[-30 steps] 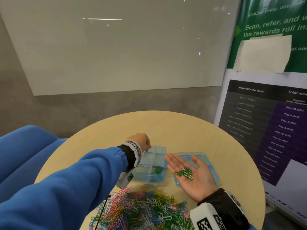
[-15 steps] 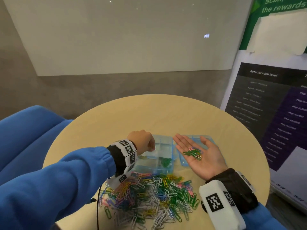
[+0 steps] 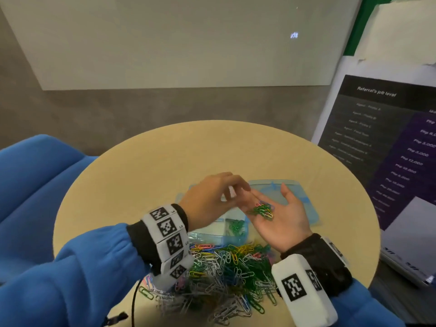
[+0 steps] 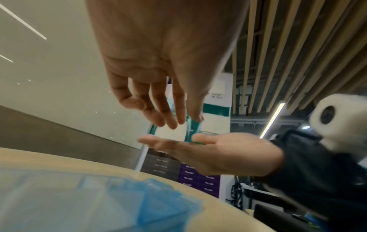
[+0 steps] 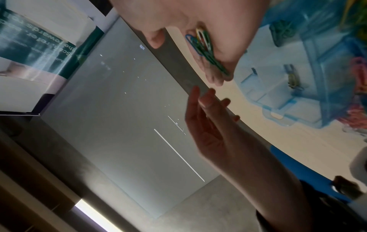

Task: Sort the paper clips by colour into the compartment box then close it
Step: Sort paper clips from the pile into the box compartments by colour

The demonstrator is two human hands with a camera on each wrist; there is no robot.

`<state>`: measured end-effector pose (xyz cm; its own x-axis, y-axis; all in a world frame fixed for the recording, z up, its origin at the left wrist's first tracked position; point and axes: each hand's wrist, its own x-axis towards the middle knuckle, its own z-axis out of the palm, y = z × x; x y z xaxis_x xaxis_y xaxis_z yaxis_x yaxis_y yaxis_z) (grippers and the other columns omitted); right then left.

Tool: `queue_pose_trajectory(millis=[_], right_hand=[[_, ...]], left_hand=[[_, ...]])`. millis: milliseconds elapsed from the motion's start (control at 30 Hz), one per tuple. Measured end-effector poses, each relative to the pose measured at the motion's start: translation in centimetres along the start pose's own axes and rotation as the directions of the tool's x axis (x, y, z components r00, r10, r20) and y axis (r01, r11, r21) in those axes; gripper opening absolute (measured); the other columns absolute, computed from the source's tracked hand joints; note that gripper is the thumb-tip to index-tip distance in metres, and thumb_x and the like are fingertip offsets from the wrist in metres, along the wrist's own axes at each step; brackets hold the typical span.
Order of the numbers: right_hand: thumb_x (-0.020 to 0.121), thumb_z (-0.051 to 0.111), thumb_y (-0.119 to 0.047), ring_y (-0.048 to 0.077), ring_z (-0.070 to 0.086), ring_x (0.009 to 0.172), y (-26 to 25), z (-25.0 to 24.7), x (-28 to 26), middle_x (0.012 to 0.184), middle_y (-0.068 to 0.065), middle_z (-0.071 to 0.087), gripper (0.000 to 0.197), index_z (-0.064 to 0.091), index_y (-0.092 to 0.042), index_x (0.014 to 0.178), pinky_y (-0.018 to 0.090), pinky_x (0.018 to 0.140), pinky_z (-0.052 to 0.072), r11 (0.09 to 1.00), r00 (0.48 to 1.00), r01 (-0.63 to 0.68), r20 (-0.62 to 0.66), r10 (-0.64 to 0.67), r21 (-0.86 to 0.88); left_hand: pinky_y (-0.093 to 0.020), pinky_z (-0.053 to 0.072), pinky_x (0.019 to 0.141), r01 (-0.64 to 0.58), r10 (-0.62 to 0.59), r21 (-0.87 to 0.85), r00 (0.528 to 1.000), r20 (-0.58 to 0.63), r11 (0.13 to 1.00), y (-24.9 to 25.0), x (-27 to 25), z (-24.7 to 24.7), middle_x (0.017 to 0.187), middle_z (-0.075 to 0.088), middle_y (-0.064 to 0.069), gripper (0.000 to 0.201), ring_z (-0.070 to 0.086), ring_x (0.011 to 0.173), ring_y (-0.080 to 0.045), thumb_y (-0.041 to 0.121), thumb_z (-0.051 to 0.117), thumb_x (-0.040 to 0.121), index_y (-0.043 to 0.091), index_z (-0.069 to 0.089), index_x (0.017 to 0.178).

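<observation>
My right hand (image 3: pixel 266 199) lies palm up and open above the box lid (image 3: pixel 306 208). On its palm rests a small bunch of mostly green paper clips (image 3: pixel 262 210), also seen in the right wrist view (image 5: pixel 206 47). My left hand (image 3: pixel 236 188) hovers over the right hand's fingers with loosely extended fingers and holds nothing. The translucent blue compartment box (image 3: pixel 212 234) sits open under both hands. One compartment holds green clips (image 3: pixel 236 227). A mixed-colour pile of paper clips (image 3: pixel 226 270) lies near the table's front edge.
The round wooden table (image 3: pixel 165 161) has bare surface behind the box. A blue sofa (image 3: pixel 35 185) stands to the left. A poster board (image 3: pixel 389 149) leans at the right. A few clips (image 5: pixel 292 76) lie in another box compartment.
My left hand has moved right from the box's far left corner to above the right hand's fingers. The right hand still holds its clips palm up. The head view tilted down.
</observation>
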<state>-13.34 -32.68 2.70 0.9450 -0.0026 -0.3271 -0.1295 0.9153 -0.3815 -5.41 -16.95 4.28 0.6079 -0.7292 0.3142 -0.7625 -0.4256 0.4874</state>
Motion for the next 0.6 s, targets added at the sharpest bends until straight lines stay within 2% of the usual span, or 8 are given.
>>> queue_pose_trajectory(millis=[33,67,100,200,333,433,533,600], right_hand=[[0.097,0.033,-0.059,0.031,0.058,0.116,0.3,0.0,0.0,0.127,0.023,0.060,0.078,0.047,0.009,0.134,0.031,0.082,0.054,1.000,1.000,-0.015,0.006,0.015,-0.014],[0.096,0.034,-0.061,0.032,0.062,0.106,0.6,-0.1,0.0,0.120,0.021,0.062,0.079,0.050,0.007,0.132,0.031,0.066,0.056,0.999,0.999,-0.029,0.012,0.029,-0.018],[0.095,0.035,-0.061,0.032,0.065,0.095,0.9,-0.2,0.0,0.111,0.020,0.063,0.078,0.052,0.006,0.131,0.030,0.058,0.055,0.999,0.999,-0.040,0.023,0.040,-0.014],[0.095,0.038,-0.060,0.026,0.064,0.068,1.8,-0.3,0.1,0.080,0.014,0.059,0.077,0.049,0.006,0.132,0.027,0.052,0.050,0.997,0.996,-0.059,0.072,0.055,0.053],[0.096,0.037,-0.058,0.027,0.065,0.063,2.4,-0.3,0.3,0.077,0.017,0.062,0.075,0.051,0.008,0.126,0.029,0.054,0.053,0.991,0.991,-0.082,0.116,0.069,0.108],[0.096,0.038,-0.058,0.028,0.066,0.065,2.5,-0.5,0.5,0.086,0.019,0.064,0.076,0.054,0.012,0.123,0.028,0.057,0.055,0.993,0.993,-0.064,0.102,0.054,0.098],[0.097,0.038,-0.054,0.033,0.067,0.077,2.1,-0.7,0.9,0.104,0.024,0.065,0.075,0.050,0.013,0.128,0.033,0.071,0.053,0.994,0.999,-0.005,0.052,0.000,0.106],[0.098,0.036,-0.052,0.038,0.064,0.103,1.3,-0.9,1.1,0.121,0.028,0.062,0.072,0.047,0.012,0.130,0.041,0.093,0.050,0.994,0.998,0.062,0.001,-0.062,0.091]], left_hand=[[-0.017,0.045,0.073,-0.025,0.027,-0.042,0.999,0.047,0.999,0.7,-0.4,0.3,0.097,0.060,0.012,0.019,0.056,0.081,-0.001,0.038,0.065,0.092,0.030,0.064,0.109],[-0.015,0.044,0.073,-0.031,0.036,-0.053,0.996,0.082,0.998,1.1,-0.8,0.7,0.096,0.059,0.013,0.020,0.055,0.080,0.001,0.039,0.067,0.089,0.030,0.065,0.107],[-0.016,0.045,0.074,-0.031,0.035,-0.054,0.996,0.086,0.998,1.4,-1.0,1.0,0.095,0.059,0.012,0.019,0.054,0.079,0.001,0.038,0.069,0.088,0.027,0.066,0.104],[-0.028,0.048,0.072,-0.011,0.013,-0.060,0.999,0.031,0.998,1.4,-1.0,1.5,0.088,0.061,0.005,0.012,0.055,0.076,-0.008,0.028,0.072,0.087,0.019,0.071,0.094],[-0.033,0.045,0.074,0.042,-0.042,0.003,0.994,0.096,0.999,1.2,-1.0,1.4,0.089,0.059,0.003,0.009,0.051,0.079,-0.012,0.026,0.065,0.092,0.018,0.065,0.093],[-0.037,0.046,0.078,0.085,-0.090,0.042,0.990,0.110,0.995,1.2,-1.2,1.6,0.096,0.060,0.003,0.013,0.054,0.086,-0.014,0.029,0.059,0.096,0.018,0.063,0.099],[-0.034,0.046,0.076,0.134,-0.134,0.004,0.990,0.035,0.991,0.8,-0.9,1.7,0.095,0.058,0.004,0.010,0.053,0.085,-0.015,0.026,0.056,0.098,0.017,0.061,0.098],[-0.021,0.040,0.069,0.166,-0.166,0.004,0.986,-0.027,0.986,0.5,-0.7,1.7,0.091,0.055,0.005,0.009,0.050,0.080,-0.014,0.025,0.057,0.098,0.017,0.059,0.094]])
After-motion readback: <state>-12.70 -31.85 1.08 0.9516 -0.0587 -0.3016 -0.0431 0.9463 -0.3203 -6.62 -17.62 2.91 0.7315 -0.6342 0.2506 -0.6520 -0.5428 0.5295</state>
